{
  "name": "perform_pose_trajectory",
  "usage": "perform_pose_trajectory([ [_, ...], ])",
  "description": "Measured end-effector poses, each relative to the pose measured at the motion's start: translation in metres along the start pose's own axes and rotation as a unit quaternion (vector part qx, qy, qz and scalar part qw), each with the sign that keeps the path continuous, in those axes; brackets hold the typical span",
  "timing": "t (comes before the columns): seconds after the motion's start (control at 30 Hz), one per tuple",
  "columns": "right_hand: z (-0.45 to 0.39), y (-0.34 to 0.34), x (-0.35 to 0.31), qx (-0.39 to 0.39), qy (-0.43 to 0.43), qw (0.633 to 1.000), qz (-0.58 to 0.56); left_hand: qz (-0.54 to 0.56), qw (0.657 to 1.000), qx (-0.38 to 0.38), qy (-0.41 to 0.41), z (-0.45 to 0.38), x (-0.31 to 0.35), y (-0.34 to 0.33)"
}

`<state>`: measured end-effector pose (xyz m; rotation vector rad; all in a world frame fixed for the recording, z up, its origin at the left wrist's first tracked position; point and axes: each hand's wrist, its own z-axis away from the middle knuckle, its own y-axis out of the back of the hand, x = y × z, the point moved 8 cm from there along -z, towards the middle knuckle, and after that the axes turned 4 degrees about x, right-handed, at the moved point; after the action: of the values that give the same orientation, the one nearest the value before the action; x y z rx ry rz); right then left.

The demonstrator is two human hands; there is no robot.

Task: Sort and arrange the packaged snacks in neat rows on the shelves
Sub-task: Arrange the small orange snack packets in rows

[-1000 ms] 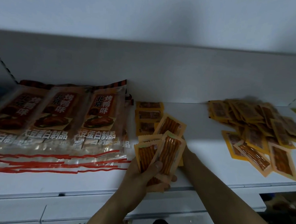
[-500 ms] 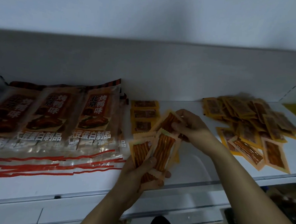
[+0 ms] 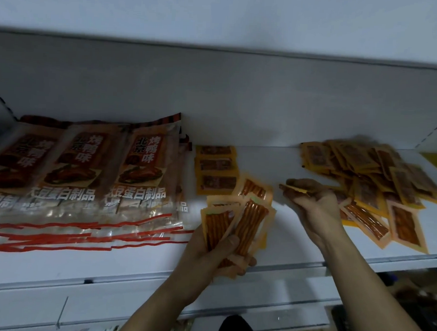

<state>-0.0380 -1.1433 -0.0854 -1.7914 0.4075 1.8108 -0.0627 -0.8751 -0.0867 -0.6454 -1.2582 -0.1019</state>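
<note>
Left hand point(image 3: 216, 253) gripped a fanned bundle of small orange plastic snack packets point(image 3: 237, 222) above the white shelf point(image 3: 296, 245). Right hand point(image 3: 311, 208) pinched one thin orange packet point(image 3: 293, 189) near the loose heap of orange packets point(image 3: 378, 186). Only a short back row of three orange packets point(image 3: 216, 174) looked arranged beside the large red duck-flavour bags point(image 3: 85, 168); most of the sorting remained.

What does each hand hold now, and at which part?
The left hand grips a fan of orange snack packets by their lower ends. The right hand pinches one thin packet near its edge.
</note>
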Motion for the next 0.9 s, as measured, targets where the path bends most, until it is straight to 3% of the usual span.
perform_pose_trajectory([
  [0.13,0.007,-0.003,-0.007,0.024,0.045,0.991,0.122,-0.002,1.0,-0.005,-0.008,0.006,0.001,-0.002],
  [0.23,0.023,-0.027,-0.006,0.002,0.025,0.977,0.211,-0.023,0.999,-0.042,-0.002,0.012,-0.003,-0.014],
  [0.33,0.053,-0.053,0.027,-0.081,-0.122,0.958,0.245,-0.01,0.998,-0.066,0.008,0.016,-0.007,-0.029],
  [0.4,0.076,-0.063,0.048,-0.134,-0.24,0.935,0.224,-0.007,0.996,-0.083,0.008,0.017,-0.008,-0.036],
  [0.5,0.083,-0.062,0.052,-0.102,-0.317,0.934,0.132,-0.011,0.997,-0.081,0.01,0.015,-0.007,-0.035],
  [0.57,0.081,-0.062,0.053,-0.062,-0.335,0.934,0.105,-0.009,0.998,-0.066,0.01,0.013,-0.007,-0.029],
  [0.77,0.09,-0.075,0.056,-0.07,-0.338,0.938,-0.013,0.021,0.999,-0.027,0.017,0.011,-0.01,-0.021],
  [0.9,0.085,-0.07,0.055,-0.057,-0.332,0.94,0.055,0.026,0.999,-0.033,0.028,0.012,-0.012,-0.021],
])
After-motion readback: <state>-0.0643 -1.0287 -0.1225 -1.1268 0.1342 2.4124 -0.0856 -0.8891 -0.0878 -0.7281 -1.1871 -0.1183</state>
